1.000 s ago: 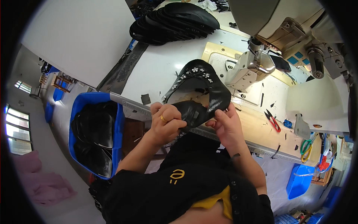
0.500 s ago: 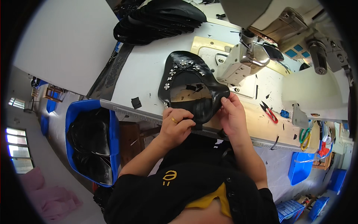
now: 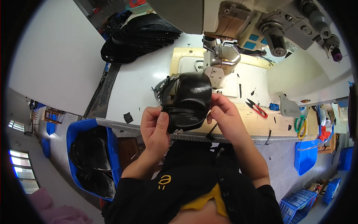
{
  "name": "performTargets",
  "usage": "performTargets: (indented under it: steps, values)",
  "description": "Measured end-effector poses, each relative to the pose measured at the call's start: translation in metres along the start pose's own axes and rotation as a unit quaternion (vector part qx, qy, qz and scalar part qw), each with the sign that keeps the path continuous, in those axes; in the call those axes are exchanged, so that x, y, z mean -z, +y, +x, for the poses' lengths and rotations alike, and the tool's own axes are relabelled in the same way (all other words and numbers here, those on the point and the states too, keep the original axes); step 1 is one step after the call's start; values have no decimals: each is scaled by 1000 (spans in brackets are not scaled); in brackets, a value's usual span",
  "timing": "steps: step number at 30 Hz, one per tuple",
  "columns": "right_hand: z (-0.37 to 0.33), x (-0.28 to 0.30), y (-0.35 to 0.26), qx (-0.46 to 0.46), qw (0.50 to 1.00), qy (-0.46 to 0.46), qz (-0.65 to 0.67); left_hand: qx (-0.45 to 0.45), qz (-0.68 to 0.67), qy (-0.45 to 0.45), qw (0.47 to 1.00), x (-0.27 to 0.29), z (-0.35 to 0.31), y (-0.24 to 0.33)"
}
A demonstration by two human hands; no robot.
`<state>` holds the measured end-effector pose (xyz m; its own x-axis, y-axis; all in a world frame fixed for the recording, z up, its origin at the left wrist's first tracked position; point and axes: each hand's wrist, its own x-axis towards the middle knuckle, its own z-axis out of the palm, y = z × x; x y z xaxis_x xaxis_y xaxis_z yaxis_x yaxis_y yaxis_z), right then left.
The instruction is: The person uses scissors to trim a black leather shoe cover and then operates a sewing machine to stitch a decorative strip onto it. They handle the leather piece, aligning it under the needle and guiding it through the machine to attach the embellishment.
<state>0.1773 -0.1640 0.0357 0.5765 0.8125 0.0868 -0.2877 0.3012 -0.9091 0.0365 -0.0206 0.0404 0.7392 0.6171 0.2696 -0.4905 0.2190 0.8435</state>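
Observation:
Between my hands is a glossy black shoe upper (image 3: 194, 93), raised off the table beside the sewing machine post. Small silvery flower ornaments show at its left side and lower edge. My left hand (image 3: 156, 125) pinches its left lower corner, thumb on top. My right hand (image 3: 225, 112) grips its right edge between thumb and fingers. Part of the far side is folded out of sight. The sewing machine (image 3: 223, 56) stands just beyond the piece.
Red-handled thread snips (image 3: 257, 109) and green and yellow scissors (image 3: 301, 125) lie to the right among black scraps. Stacked black pieces (image 3: 138, 37) sit at the back left. A blue bin (image 3: 117, 149) with more uppers stands at the left, below the ruler-marked table edge.
The upper has been turned over from lying opened out to a folded, raised position. Both hands have shifted their grip, and my left thumb now lies on top.

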Motion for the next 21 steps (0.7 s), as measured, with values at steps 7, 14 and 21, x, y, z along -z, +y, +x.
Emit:
performTargets:
  steps: [7, 14, 21]
  values:
    - [-8, -9, -5, 9, 998, 25, -51, 149, -143, 31, 978, -17, 11, -13]
    - [-16, 2, 1, 10, 991, 69, -116, 170, -30, -62, 983, -24, 7, -29]
    - [-26, 12, -3, 54, 983, 46, -172, 184, -78, -42, 979, -31, 12, -36]
